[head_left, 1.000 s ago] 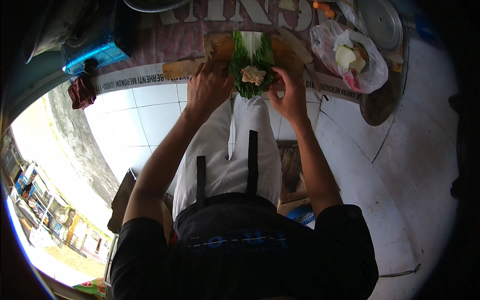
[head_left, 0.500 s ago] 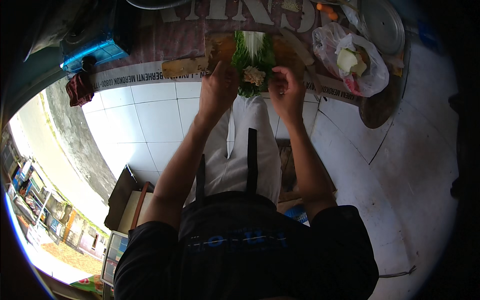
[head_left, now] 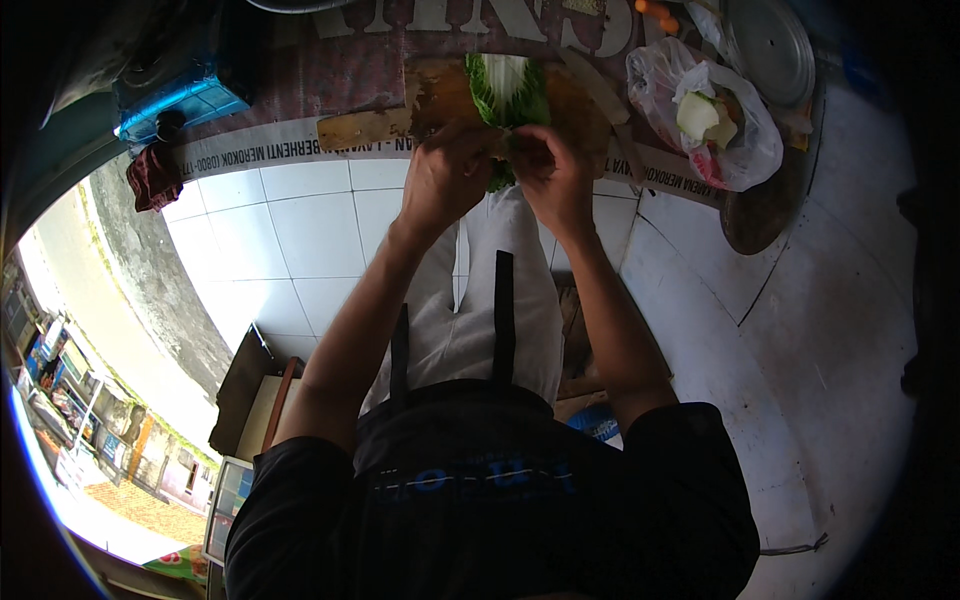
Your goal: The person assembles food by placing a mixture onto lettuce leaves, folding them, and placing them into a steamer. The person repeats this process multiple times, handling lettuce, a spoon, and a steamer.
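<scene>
A green leaf with a broad white rib, like napa cabbage point(head_left: 508, 90), lies lengthwise on a brown wooden board point(head_left: 436, 92). My left hand point(head_left: 447, 172) and my right hand point(head_left: 551, 180) meet over its near part. Their fingers are bent and pinched together there, closed on the leaf. The pale crumbly filling on the leaf is mostly hidden under my fingers. A bit of green leaf shows below, between the two hands.
A clear plastic bag point(head_left: 752, 160) with pale green vegetable pieces stands to the right, near a round metal lid point(head_left: 768, 50). Orange carrot pieces point(head_left: 656, 14) lie at the back. A blue stove point(head_left: 185, 100) and a dark red cloth point(head_left: 155, 180) are at the left.
Both hands have moved inward from the leaf's sides and come together over its near end. The filling, in plain sight before, is now mostly covered by my fingers.
</scene>
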Action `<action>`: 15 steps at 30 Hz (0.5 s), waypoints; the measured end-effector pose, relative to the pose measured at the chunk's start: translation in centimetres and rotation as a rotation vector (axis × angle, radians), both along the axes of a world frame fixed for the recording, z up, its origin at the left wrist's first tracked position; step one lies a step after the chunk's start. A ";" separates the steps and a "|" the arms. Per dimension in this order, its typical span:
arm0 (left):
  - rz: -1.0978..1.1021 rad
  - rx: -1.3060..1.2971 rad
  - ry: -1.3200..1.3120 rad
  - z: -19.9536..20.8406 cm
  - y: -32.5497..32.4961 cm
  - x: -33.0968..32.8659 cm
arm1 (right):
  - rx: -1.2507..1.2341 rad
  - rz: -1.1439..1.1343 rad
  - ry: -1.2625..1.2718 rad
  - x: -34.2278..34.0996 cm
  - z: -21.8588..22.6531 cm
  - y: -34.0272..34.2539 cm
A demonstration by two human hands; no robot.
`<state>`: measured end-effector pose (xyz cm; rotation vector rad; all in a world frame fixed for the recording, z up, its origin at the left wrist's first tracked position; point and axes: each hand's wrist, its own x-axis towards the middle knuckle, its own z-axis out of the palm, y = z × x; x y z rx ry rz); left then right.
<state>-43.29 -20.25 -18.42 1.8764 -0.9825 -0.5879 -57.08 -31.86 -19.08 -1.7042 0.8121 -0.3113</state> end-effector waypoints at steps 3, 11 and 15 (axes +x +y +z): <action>-0.058 -0.021 -0.008 0.0 0.1 0.2 | 0.026 0.014 -0.050 -0.5 -0.3 -0.1; -0.209 -0.091 -0.208 -2.0 -0.1 1.4 | -0.157 0.068 -0.041 -1.3 -2.1 -1.0; -0.161 -0.098 -0.165 -2.7 -0.3 1.3 | -0.169 0.063 -0.049 -1.1 -2.1 -1.3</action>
